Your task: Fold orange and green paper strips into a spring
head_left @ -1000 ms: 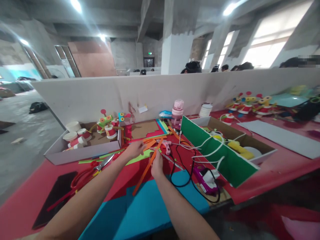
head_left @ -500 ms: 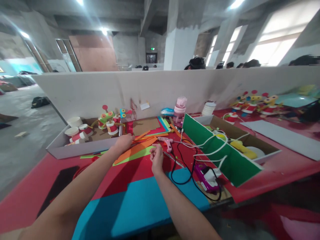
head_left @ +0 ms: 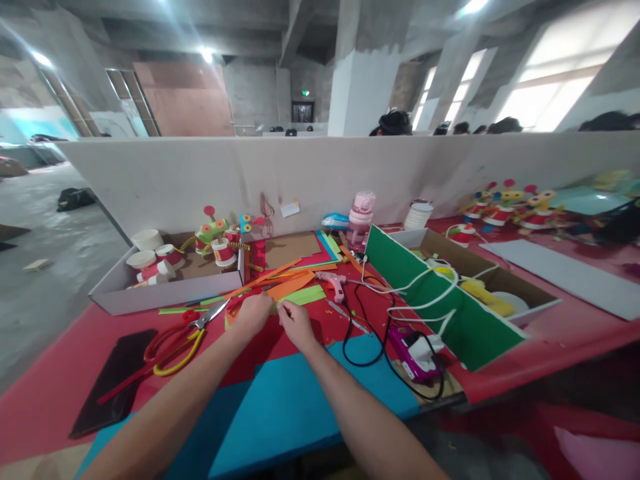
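Observation:
My left hand (head_left: pixel 255 313) is closed, and its fingers almost meet those of my right hand (head_left: pixel 296 323), which is pinched. Whatever sits between the fingertips is too small to make out. Beneath and behind them lie orange paper strips (head_left: pixel 293 285) and a light green paper piece (head_left: pixel 306 295) on red paper. Left of my left hand rest scissors (head_left: pixel 214 313) with red and yellow handles. A pink glue gun (head_left: pixel 336 283) lies beyond my right hand. Blue foam sheet (head_left: pixel 295 400) covers the near table edge under my forearms.
At left, a white box (head_left: pixel 165 298) holds paper cups and a cup figure (head_left: pixel 213 230). A dark phone-like slab (head_left: pixel 113 387) lies near the scissors. On the right are a green-sided box (head_left: pixel 440 307), a purple power strip (head_left: pixel 413 357) and looping cables. A pink bottle (head_left: pixel 361 220) stands behind.
My left hand has come nearer and right, away from the paper strips. My right hand has shifted left, so both now meet. The scissors, formerly behind my left arm, show.

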Demonstrator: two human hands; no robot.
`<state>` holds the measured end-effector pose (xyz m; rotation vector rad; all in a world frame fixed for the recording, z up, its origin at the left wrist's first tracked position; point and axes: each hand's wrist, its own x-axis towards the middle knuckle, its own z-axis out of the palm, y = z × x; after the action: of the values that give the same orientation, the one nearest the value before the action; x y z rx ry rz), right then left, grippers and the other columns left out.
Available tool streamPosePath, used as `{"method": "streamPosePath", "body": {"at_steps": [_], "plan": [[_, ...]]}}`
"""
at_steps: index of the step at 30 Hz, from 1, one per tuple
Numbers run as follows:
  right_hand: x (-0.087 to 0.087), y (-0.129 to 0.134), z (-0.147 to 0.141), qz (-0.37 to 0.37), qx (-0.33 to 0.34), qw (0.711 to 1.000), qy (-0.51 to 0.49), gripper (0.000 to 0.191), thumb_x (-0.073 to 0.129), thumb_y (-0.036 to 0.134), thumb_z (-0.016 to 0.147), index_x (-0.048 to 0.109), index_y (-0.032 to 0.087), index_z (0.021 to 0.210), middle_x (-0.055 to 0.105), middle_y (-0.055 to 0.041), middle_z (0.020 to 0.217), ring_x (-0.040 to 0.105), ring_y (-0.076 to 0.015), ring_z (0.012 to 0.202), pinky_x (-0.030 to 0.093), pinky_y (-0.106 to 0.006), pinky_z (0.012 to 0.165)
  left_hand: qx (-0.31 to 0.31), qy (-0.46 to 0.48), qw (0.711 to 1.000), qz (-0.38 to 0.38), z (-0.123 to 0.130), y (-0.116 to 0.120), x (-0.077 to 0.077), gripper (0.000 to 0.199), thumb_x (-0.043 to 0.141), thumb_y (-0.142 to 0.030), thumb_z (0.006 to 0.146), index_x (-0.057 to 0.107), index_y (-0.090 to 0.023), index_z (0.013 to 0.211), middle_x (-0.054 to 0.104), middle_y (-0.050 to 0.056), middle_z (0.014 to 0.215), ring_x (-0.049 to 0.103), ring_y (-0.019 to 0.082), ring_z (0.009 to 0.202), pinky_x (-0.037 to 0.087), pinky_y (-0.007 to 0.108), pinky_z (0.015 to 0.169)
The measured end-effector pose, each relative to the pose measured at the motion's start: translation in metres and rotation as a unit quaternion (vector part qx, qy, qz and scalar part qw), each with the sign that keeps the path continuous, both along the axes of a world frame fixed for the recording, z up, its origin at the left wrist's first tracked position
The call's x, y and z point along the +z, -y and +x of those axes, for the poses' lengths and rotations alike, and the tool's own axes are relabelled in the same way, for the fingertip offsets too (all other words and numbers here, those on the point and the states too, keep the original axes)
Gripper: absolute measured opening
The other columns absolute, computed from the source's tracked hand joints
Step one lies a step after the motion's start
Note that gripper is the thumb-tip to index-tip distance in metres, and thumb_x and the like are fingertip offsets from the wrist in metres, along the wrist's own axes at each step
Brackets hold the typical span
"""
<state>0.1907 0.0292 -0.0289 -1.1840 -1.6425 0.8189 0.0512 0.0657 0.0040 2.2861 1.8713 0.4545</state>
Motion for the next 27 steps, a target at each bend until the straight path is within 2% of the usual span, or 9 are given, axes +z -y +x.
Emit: {"method": "streamPosePath", "body": {"at_steps": [5, 9, 12, 16, 21, 24, 27], "plan": [[-0.004, -0.002, -0.001, -0.004, 0.012, 1.000, -0.007, 0.035, 0.040, 0.040, 0.093, 0.050, 0.022, 0.065, 0.051, 0.0023, 0.055, 0.047, -0.0139, 0.056, 0.031, -0.023, 0.056, -0.011, -0.049, 0.998, -0.028, -0.001, 0.003, 0.010, 0.018, 0.053, -0.009, 0.079, 0.068, -0.013, 0.069, 0.068, 0.020, 0.082, 0.068, 0.032, 0.088, 0.050, 0.039, 0.083], [-0.005, -0.003, -0.002, 0.009, 0.013, 1.000, 0.003, 0.035, 0.042, 0.038, 0.093, 0.049, 0.021, 0.063, 0.050, 0.0025, 0.053, 0.046, -0.0135, 0.054, 0.029, -0.024, 0.054, -0.008, -0.088, 0.995, -0.046, 0.003, 0.003, 0.010, 0.020, 0.050, -0.009, 0.082, 0.070, -0.009, 0.080, 0.069, 0.024, 0.089, 0.069, 0.033, 0.089, 0.051, 0.041, 0.083], [-0.005, -0.003, -0.001, 0.020, 0.020, 1.000, 0.014, 0.034, 0.043, 0.036, 0.092, 0.049, 0.021, 0.063, 0.051, 0.0026, 0.053, 0.046, -0.0132, 0.053, 0.028, -0.024, 0.053, -0.011, -0.118, 0.992, -0.052, 0.004, 0.004, 0.010, 0.022, 0.048, -0.008, 0.083, 0.070, -0.008, 0.088, 0.069, 0.023, 0.094, 0.069, 0.030, 0.092, 0.051, 0.040, 0.084], [-0.007, -0.001, -0.002, 0.024, 0.047, 0.998, 0.019, 0.031, 0.045, 0.034, 0.091, 0.052, 0.021, 0.065, 0.051, 0.0031, 0.053, 0.045, -0.0126, 0.051, 0.027, -0.024, 0.052, -0.033, -0.151, 0.986, -0.057, 0.001, 0.007, 0.014, 0.020, 0.051, -0.011, 0.083, 0.071, -0.012, 0.087, 0.069, 0.019, 0.097, 0.068, 0.027, 0.095, 0.051, 0.036, 0.084], [-0.008, -0.001, -0.005, 0.028, 0.056, 0.998, 0.027, 0.030, 0.046, 0.032, 0.091, 0.052, 0.021, 0.064, 0.051, 0.0034, 0.052, 0.045, -0.0121, 0.049, 0.027, -0.023, 0.051, -0.035, -0.164, 0.985, -0.045, 0.005, 0.010, 0.014, 0.019, 0.051, -0.010, 0.084, 0.070, -0.011, 0.087, 0.069, 0.019, 0.097, 0.068, 0.027, 0.092, 0.050, 0.033, 0.079], [0.000, -0.001, 0.001, 0.044, 0.013, 0.999, -0.002, 0.031, 0.046, 0.036, 0.092, 0.056, 0.021, 0.068, 0.053, 0.0025, 0.054, 0.047, -0.0128, 0.051, 0.029, -0.024, 0.052, -0.028, -0.164, 0.986, -0.027, 0.005, 0.010, 0.012, 0.021, 0.049, -0.013, 0.085, 0.069, -0.012, 0.088, 0.069, 0.017, 0.096, 0.068, 0.026, 0.090, 0.048, 0.032, 0.075], [0.007, -0.003, 0.012, 0.054, -0.089, 0.991, -0.082, 0.033, 0.043, 0.041, 0.094, 0.059, 0.020, 0.074, 0.056, 0.0014, 0.057, 0.050, -0.0138, 0.054, 0.033, -0.024, 0.055, -0.002, -0.118, 0.993, 0.022, -0.003, 0.011, 0.014, 0.020, 0.049, -0.015, 0.084, 0.069, -0.017, 0.087, 0.070, 0.013, 0.092, 0.067, 0.023, 0.087, 0.045, 0.028, 0.072]]}}
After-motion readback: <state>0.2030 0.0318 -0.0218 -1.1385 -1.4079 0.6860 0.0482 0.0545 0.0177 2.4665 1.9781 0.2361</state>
